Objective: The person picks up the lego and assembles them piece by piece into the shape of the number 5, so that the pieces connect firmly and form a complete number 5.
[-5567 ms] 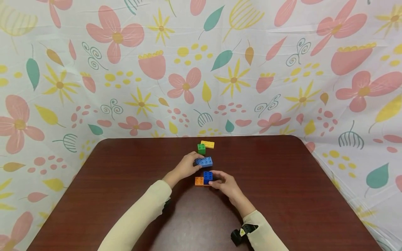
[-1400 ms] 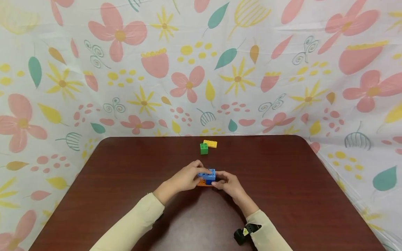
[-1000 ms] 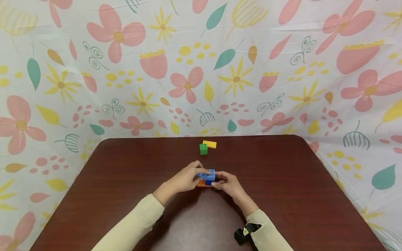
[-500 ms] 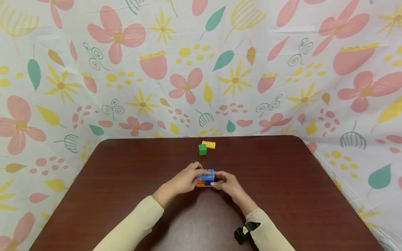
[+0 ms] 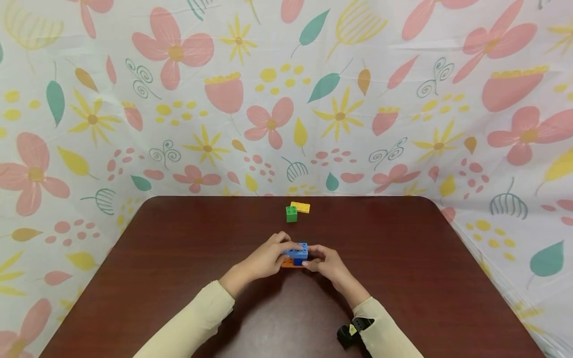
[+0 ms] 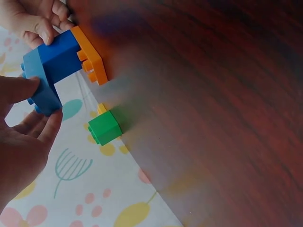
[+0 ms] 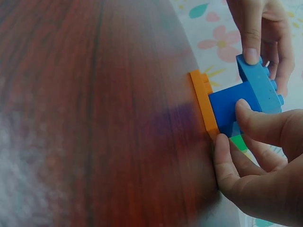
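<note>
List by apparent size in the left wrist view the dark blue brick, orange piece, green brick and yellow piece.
1. Dark blue brick
2. Orange piece and green brick: too close to rank; the green one sits farther off.
3. Yellow piece, mostly hidden behind green.

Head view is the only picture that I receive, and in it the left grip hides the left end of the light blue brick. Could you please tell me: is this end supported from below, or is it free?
Observer: It looks free. The left wrist view shows an open gap between that end of the light blue brick and the orange plate.
Operator: Thank you. And does the right grip reach the orange plate? On my picture this is too small.
Observer: In the right wrist view, one fingertip of the right grip is right at the plate's end; how firmly it presses, I cannot tell.
</note>
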The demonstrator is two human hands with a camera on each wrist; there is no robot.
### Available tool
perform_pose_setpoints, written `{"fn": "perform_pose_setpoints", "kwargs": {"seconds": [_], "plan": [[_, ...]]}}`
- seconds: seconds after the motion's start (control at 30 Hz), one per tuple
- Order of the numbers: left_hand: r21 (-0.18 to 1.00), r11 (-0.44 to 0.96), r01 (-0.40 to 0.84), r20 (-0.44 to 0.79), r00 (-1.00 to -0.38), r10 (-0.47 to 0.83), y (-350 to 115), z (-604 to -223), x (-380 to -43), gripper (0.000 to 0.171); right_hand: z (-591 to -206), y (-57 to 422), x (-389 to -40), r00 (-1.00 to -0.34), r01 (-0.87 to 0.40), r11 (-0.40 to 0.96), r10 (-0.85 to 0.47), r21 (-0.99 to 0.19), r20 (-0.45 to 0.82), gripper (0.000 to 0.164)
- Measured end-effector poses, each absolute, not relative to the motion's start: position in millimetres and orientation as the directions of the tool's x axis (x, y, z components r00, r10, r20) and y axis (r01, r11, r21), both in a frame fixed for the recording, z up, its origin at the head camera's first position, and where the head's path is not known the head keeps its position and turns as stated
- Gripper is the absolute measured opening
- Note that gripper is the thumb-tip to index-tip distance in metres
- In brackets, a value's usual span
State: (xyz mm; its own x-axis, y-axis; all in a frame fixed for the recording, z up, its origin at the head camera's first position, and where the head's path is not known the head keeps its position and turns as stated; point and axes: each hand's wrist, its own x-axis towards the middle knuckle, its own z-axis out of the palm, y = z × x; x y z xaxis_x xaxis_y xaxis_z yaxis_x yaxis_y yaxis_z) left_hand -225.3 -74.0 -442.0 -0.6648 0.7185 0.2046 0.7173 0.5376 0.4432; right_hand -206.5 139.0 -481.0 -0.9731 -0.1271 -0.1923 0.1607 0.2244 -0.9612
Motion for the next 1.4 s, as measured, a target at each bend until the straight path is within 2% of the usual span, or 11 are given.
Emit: {"fn": "perform_pose_setpoints", "kwargs": {"seconds": [0.33, 0.6, 0.93, 1.1, 1.4], "plan": [[0.473, 0.529, 0.705, 0.157, -0.658, 0.737, -74.5, -435.7, -229.9, 0.037, -479.6, 139.8, -206.7, -0.969, 0.149, 0.217, -0.163, -0.965, -0.186, 0.042], [0.464, 0.52, 0.717, 0.132, -0.636, 0.76, -73.0, -433.1, -233.1, 0.042, -481.1, 142.3, -207.1, -0.966, 0.061, 0.153, -0.238, -0.986, -0.097, 0.05], [0.551, 0.504, 0.665, 0.069, -0.639, 0.766, -73.5, -429.7, -244.6, 0.047, -480.2, 139.5, -206.7, -0.957, 0.024, 0.102, -0.286, -0.994, -0.052, 0.049], [0.668, 0.454, 0.589, 0.093, -0.672, 0.735, -74.6, -427.0, -255.3, 0.045, -480.6, 137.8, -209.0, -0.96, 0.036, 0.114, -0.272, -0.993, -0.066, 0.043], [0.76, 0.464, 0.455, 0.144, -0.814, 0.563, -78.0, -440.4, -285.5, 0.042, -480.3, 139.9, -209.8, -0.968, 0.053, 0.137, -0.235, -0.989, -0.084, 0.042]]}}
